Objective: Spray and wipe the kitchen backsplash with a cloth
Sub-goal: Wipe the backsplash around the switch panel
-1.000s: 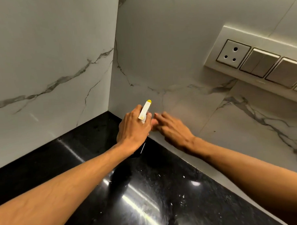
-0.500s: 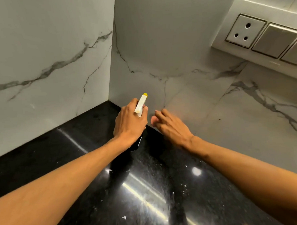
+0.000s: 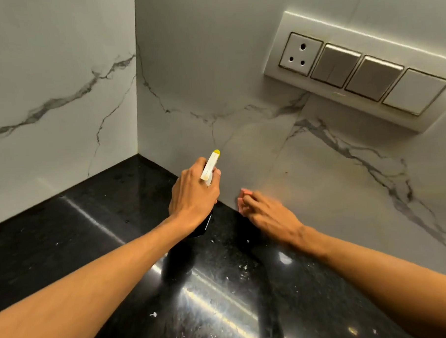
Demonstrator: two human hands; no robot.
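Note:
The white marble backsplash with grey veins rises behind a black counter. My left hand grips a spray bottle with a white head and yellow nozzle tip pointing at the wall; its dark body is mostly hidden under the hand. My right hand presses a small pink cloth flat against the bottom of the backsplash, just right of the bottle. Only the cloth's edge peeks out past my fingers.
The glossy black counter carries scattered white specks and crumbs. A white switch panel with one socket and three switches sticks out of the wall at the upper right. The side wall meets the backsplash in a corner at the left.
My right hand has slid to the right along the base of the wall, away from the bottle, and the pink cloth now shows. The left hand keeps hold of the bottle.

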